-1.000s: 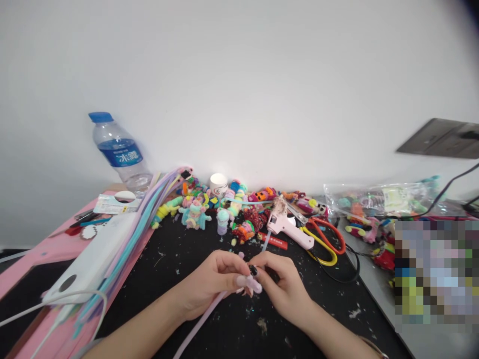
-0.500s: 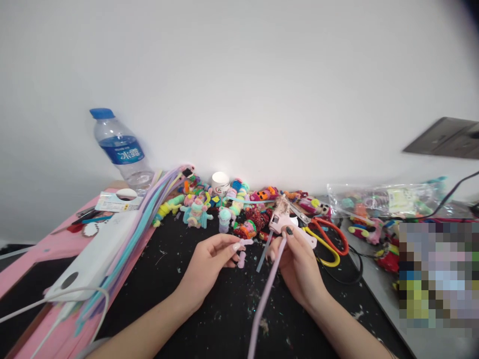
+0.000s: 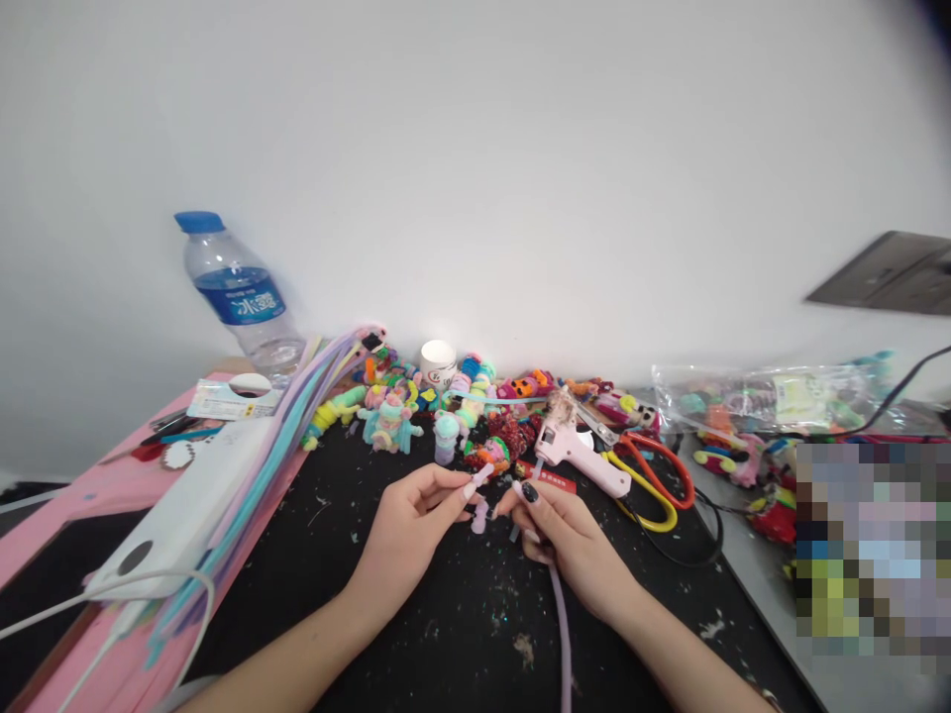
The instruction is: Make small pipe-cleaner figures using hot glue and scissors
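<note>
Between the thumb and fingers of my left hand point(image 3: 420, 530) is a small bent piece of lilac pipe cleaner point(image 3: 479, 515), one end sticking up and a coiled part hanging below. My right hand point(image 3: 569, 535) pinches the upper end of a long lilac pipe cleaner point(image 3: 562, 634), whose tail hangs down toward me. The two hands are close but apart. Just beyond my right hand lies a pink glue gun point(image 3: 586, 458) with a glue stick pointing down from it. Scissors point(image 3: 654, 475) with orange and yellow handles rest beside it.
Fuzzy colourful figures point(image 3: 390, 421) line the wall with a white cup point(image 3: 438, 364). At left, a bundle of pipe cleaners point(image 3: 260, 505) lies by a white power strip point(image 3: 185, 505) and a leaning water bottle point(image 3: 238, 297). A clear bag point(image 3: 743, 396) lies right, near a black cable.
My right hand has moved left and slightly down, away from the glue gun. It has brought the long pipe cleaner's end closer to the left hand. The left hand has barely moved.
</note>
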The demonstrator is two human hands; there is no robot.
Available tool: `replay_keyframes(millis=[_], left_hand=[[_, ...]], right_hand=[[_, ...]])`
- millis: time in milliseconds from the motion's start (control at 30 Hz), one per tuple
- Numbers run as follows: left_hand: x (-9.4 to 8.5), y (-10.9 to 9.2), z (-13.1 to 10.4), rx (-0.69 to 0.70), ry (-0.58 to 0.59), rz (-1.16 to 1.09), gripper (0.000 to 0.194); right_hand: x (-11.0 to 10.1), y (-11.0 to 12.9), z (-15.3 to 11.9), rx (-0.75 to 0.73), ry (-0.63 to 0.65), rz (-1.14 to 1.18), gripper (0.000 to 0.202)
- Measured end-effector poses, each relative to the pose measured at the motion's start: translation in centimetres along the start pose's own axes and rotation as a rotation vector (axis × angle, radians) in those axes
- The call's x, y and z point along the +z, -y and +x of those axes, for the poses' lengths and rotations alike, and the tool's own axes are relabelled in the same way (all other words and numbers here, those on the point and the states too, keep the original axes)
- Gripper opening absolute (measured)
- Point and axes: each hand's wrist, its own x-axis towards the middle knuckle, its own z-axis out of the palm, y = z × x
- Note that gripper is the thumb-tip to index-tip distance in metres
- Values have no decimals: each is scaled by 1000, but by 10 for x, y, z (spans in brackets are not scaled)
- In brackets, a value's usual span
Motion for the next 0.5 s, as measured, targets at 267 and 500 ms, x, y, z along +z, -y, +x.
replay_keyframes(millis=[267, 500], left_hand=[[0, 0, 1, -8, -2, -16, 11], [1, 0, 0, 5, 19, -15, 11]], right_hand=[[0, 0, 0, -32, 66, -39, 26], [4, -2, -1, -50, 21, -79, 18]])
